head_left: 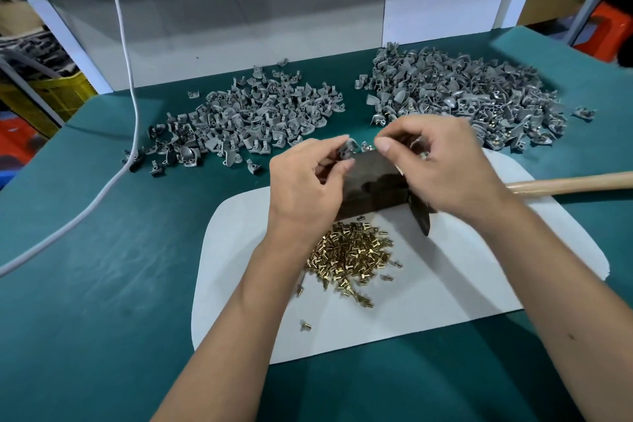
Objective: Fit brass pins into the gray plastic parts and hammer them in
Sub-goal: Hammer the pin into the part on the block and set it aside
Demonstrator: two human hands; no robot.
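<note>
My left hand (305, 178) pinches a small gray plastic part (346, 150) above a dark metal block (373, 181). My right hand (442, 164) hovers over the same block with curled fingers; whether it holds a pin is hidden. A heap of brass pins (349, 257) lies on a white sheet (445, 277) just below the block. The hammer lies behind my right hand, its dark head (419, 212) by the block and its wooden handle (568, 183) pointing right. Two piles of gray parts sit beyond: one at the left (250, 116), one at the right (462, 92) showing brass specks.
A green mat (102, 250) covers the table. A white cable (133, 96) runs down the left side from above. A white frame and panel stand at the back; crates and boxes lie beyond the table's left and right edges.
</note>
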